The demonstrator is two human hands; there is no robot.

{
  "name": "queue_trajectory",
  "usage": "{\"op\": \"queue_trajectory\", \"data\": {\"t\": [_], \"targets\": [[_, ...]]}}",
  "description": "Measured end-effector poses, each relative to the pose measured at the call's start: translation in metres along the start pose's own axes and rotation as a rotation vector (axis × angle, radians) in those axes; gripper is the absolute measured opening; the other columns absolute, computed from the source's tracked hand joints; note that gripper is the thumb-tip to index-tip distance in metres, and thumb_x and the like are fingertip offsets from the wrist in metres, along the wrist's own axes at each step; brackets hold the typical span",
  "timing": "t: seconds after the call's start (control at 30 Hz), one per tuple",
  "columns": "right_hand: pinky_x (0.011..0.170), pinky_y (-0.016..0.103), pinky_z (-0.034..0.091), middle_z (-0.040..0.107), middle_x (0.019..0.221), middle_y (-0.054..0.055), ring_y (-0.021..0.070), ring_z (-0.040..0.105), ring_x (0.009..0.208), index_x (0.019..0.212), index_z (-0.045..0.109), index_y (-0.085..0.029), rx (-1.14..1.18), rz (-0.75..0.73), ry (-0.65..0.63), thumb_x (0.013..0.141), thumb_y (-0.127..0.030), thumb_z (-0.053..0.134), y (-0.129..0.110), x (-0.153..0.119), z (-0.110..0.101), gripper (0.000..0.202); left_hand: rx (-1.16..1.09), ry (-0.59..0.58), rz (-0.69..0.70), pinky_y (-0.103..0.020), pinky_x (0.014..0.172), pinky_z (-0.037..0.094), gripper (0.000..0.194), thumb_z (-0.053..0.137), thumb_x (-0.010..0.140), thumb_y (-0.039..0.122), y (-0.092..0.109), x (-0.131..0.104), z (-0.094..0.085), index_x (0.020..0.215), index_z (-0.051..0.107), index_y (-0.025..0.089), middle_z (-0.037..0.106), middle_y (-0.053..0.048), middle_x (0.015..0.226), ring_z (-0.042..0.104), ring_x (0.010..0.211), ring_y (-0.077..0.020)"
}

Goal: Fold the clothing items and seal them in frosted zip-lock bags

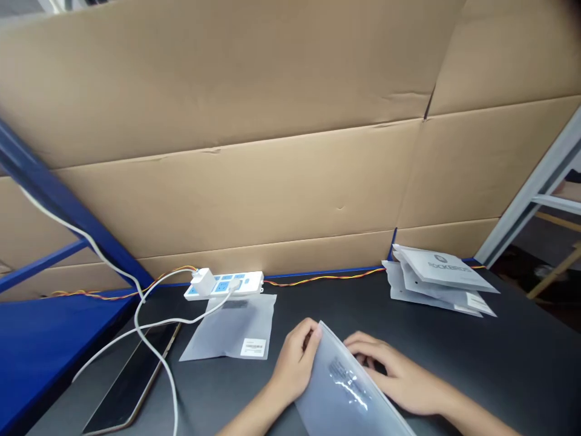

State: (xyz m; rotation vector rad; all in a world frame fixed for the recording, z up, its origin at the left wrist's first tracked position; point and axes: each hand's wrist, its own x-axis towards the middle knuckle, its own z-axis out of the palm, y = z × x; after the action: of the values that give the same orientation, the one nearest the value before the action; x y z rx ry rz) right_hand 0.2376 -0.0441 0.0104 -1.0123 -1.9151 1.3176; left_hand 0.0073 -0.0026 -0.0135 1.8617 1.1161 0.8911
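Observation:
A frosted plastic zip bag (pixel 338 393) stands tilted at the front middle, its top edge slanting down to the right. Small dark print and a glare show on its face. My left hand (pixel 295 363) pinches the bag's upper corner between thumb and fingers. Along the slanted edge, my right hand (pixel 394 372) has its fingers curled, with the thumb against the bag. Some of its fingertips are hidden behind the edge. The bag's lower part runs out of view, and I cannot tell what is inside.
Another frosted bag (pixel 233 333) with a white label lies near the white power strip (pixel 247 283). A tablet-like dark device (pixel 131 381) and a white cable (pixel 157 351) lie left. Several bags (pixel 445 272) are piled back right. Cardboard (pixel 272 194) walls the black table's (pixel 218 393) rear.

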Motion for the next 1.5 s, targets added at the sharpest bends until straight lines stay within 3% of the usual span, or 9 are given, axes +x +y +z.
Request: {"op": "queue_trajectory", "data": {"t": [0.13, 0.23, 0.77, 1.0, 1.2, 1.37, 1.5], "targets": [[0.074, 0.028, 0.046, 0.054, 0.113, 0.005, 0.0173, 0.054, 0.09, 0.106, 0.059, -0.025, 0.079, 0.011, 0.09, 0.096, -0.045, 0.052, 0.005, -0.002, -0.001, 0.024, 0.022, 0.019, 0.009, -0.026, 0.068, 0.039, 0.032, 0.039, 0.102, 0.04, 0.002, -0.002, 0.002, 0.078, 0.051, 0.021, 0.052, 0.001, 0.075, 0.05, 0.071, -0.0164], [0.075, 0.029, 0.045, 0.056, 0.109, 0.004, 0.015, 0.053, 0.082, 0.095, 0.06, -0.023, 0.073, -0.007, 0.062, 0.095, -0.046, 0.054, 0.006, -0.003, -0.003, 0.024, 0.018, 0.025, 0.019, -0.025, 0.068, 0.039, 0.033, 0.039, 0.102, 0.041, 0.0, -0.002, 0.001, 0.078, 0.052, 0.021, 0.052, 0.001, 0.075, 0.05, 0.071, -0.0167], [0.082, 0.033, 0.043, 0.056, 0.089, 0.002, 0.0165, 0.052, 0.083, 0.103, 0.055, -0.021, 0.276, 0.023, -0.04, 0.093, -0.045, 0.058, 0.01, -0.009, -0.009, 0.026, -0.045, 0.049, -0.01, -0.023, 0.064, 0.038, 0.031, 0.043, 0.101, 0.039, -0.008, -0.001, -0.002, 0.079, 0.054, 0.02, 0.052, 0.002, 0.073, 0.049, 0.067, -0.0146], [0.074, 0.028, 0.041, 0.052, 0.085, 0.0, 0.0146, 0.048, 0.078, 0.089, 0.054, -0.02, 0.221, 0.066, -0.015, 0.09, -0.033, 0.06, 0.013, -0.009, -0.004, 0.014, -0.021, 0.06, 0.002, -0.024, 0.065, 0.039, 0.03, 0.043, 0.101, 0.038, -0.007, 0.0, -0.001, 0.079, 0.054, 0.02, 0.053, 0.002, 0.074, 0.05, 0.068, -0.0151], [0.068, 0.024, 0.038, 0.048, 0.077, -0.004, 0.0124, 0.043, 0.071, 0.086, 0.051, -0.021, 0.155, 0.118, 0.08, 0.088, -0.021, 0.057, 0.018, -0.008, -0.001, 0.006, 0.015, 0.072, 0.027, -0.025, 0.068, 0.04, 0.029, 0.042, 0.101, 0.036, -0.007, 0.0, 0.0, 0.08, 0.054, 0.02, 0.054, 0.001, 0.077, 0.052, 0.072, -0.0162], [0.071, 0.027, 0.04, 0.055, 0.093, 0.001, 0.0149, 0.05, 0.078, 0.098, 0.065, -0.022, 0.034, 0.083, 0.046, 0.089, -0.032, 0.062, 0.014, -0.006, -0.002, 0.014, 0.012, 0.087, 0.052, -0.025, 0.069, 0.041, 0.027, 0.043, 0.101, 0.034, -0.006, -0.001, 0.001, 0.081, 0.056, 0.021, 0.056, 0.0, 0.078, 0.054, 0.073, -0.017], [0.071, 0.028, 0.04, 0.056, 0.093, 0.001, 0.0148, 0.05, 0.077, 0.111, 0.063, -0.026, 0.06, 0.127, 0.023, 0.096, -0.034, 0.051, 0.01, -0.007, -0.006, 0.021, 0.021, 0.083, 0.047, -0.025, 0.069, 0.041, 0.028, 0.042, 0.101, 0.035, -0.005, -0.001, 0.0, 0.081, 0.056, 0.021, 0.056, 0.0, 0.078, 0.054, 0.074, -0.0176]]}}
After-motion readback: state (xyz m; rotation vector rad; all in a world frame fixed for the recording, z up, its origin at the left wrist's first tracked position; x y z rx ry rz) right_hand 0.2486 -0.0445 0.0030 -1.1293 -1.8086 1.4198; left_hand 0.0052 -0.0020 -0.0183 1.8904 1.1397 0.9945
